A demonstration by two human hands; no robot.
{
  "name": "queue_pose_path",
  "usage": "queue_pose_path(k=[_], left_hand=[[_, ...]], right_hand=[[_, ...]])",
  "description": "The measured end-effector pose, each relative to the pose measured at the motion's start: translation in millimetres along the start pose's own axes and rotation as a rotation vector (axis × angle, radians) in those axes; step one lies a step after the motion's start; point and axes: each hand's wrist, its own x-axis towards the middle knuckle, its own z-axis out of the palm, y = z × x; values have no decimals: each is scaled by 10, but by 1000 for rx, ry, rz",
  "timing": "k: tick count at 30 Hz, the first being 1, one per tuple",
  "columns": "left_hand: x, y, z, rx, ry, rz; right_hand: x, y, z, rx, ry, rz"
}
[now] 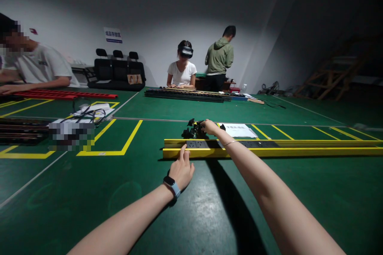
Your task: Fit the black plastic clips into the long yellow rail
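Observation:
A long yellow channel lies across the green table, with black socket modules set in it. At its left end my left hand rests with the index finger stretched onto the near edge and the other fingers loosely bent; it holds nothing. My right hand reaches over the channel to a pile of small black parts behind it. Its fingers are bent and pressed together at the pile's right side. Whatever is between those fingertips is too small to make out.
Behind the channel lies a white paper sheet. To the left are papers with black cables, dark strips and red rails. Across the table, one person sits at stacked dark rails. Another person works at left.

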Motion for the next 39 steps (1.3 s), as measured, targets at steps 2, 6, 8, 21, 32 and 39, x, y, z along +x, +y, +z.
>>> queue_pose_path(k=[2, 6, 8, 21, 32, 39], left_hand=[[1, -1, -1, -10, -1, 4], [2, 1, -1, -30, -5, 8], [2, 5, -2, -37, -5, 1], [-1, 19, -28, -17, -15, 10], [2, 20, -54, -61, -38, -18], [14, 29, -103, -290, 172, -74]], right_hand=[[-25, 56, -5, -38, -41, 29], [-99, 144, 8, -72, -78, 47], [-136, 177, 7, -68, -86, 43], [-247, 272, -111, 98, -93, 84], [-259, 113, -26, 275, 111, 211], [-813, -262, -194, 538, 448, 192]])
